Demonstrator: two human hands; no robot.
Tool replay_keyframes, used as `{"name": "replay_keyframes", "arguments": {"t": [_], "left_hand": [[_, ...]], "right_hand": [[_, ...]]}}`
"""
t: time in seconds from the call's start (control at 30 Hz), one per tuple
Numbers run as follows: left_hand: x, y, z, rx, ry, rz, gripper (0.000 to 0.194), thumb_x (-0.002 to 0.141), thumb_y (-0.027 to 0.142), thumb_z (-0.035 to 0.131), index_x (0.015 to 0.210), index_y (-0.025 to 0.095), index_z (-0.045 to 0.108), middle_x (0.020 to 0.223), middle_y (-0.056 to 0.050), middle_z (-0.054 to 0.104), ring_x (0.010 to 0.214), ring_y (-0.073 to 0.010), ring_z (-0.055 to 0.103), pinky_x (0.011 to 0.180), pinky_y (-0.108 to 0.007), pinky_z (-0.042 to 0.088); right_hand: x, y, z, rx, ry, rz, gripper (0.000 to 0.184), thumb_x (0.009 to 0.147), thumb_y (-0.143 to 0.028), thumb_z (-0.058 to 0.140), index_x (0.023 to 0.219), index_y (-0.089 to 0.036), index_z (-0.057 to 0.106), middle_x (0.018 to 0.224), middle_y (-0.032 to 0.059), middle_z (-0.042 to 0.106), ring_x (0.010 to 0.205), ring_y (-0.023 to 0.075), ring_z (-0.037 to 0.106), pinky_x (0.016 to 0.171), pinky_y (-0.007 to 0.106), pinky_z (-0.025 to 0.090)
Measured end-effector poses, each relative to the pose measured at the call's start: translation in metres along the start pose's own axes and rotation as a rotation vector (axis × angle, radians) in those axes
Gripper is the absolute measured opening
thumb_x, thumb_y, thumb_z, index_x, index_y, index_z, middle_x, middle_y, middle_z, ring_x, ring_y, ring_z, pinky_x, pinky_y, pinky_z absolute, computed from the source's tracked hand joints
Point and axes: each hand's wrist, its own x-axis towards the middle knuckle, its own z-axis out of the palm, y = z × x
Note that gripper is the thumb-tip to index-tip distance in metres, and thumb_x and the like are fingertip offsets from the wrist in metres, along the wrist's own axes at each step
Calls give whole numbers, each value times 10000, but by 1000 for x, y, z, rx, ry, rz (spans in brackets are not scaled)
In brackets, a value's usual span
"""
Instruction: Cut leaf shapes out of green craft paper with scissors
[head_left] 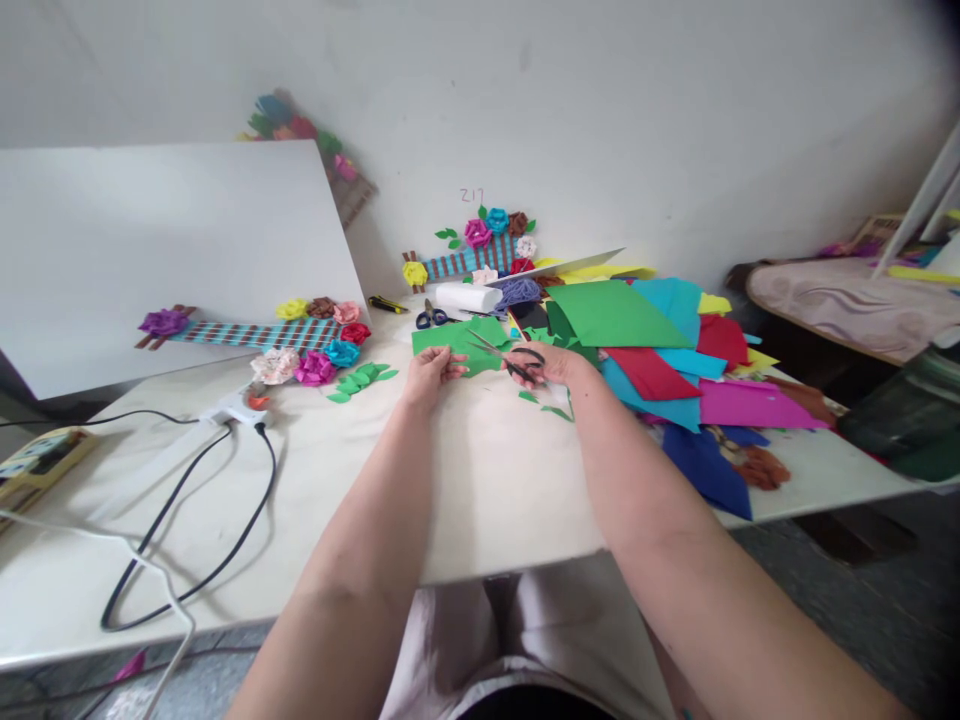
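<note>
My right hand point(541, 366) is closed on black-handled scissors point(525, 366), whose blades are apart and point left over a green sheet point(487, 334). At the sheet's lower left, the fingers of my left hand point(436, 368) are pinched together. Whatever they hold is too small or hidden to make out against the green. Small green scraps point(555, 411) lie just below my right hand. A heap of cut green leaves point(363, 379) rests farther left on the table, beside a woven strip point(259, 333) trimmed with coloured fabric-like flowers.
Coloured sheets point(622, 315) are heaped at the right. Behind the hands lie second scissors point(431, 316), a white roll point(468, 297), purple yarn point(519, 291) and a yellow cutter point(388, 304). A power strip point(238, 408) with cables is at the left. A white board point(172, 250) leans on the wall.
</note>
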Motion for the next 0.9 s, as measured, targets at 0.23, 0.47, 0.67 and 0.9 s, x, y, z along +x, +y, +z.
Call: {"name": "replay_keyframes", "arguments": {"t": [0.23,0.47,0.67,0.9], "left_hand": [[-2,-2,3,30,-140,-57,134,831,196,600,761,125,510,672,-67,682,502,-106,619,499,-199,472],[-2,-2,4,-33,-110,-43,184,799,180,643,928,124,524,750,-78,701,579,-123,660,598,-226,524],[0,-3,3,-47,-83,-42,254,777,203,677,955,129,512,752,-76,698,599,-137,672,623,-241,539],[-1,-2,3,-44,-55,-46,166,808,191,636,917,120,532,727,-74,695,581,-127,665,583,-212,524]], "right_hand": [[7,-3,11,-49,74,-16,316,750,-420,688,668,-148,549,498,-17,579,331,54,461,279,154,255],[8,-2,6,3,273,-29,329,708,-342,753,609,-159,499,421,-53,495,302,33,382,278,149,255],[11,3,-6,59,636,-12,349,674,-319,789,564,-159,499,361,-60,459,268,26,346,253,143,241],[21,7,-14,42,928,109,304,684,-265,776,556,-154,523,309,-67,431,247,48,385,266,153,318]]}}
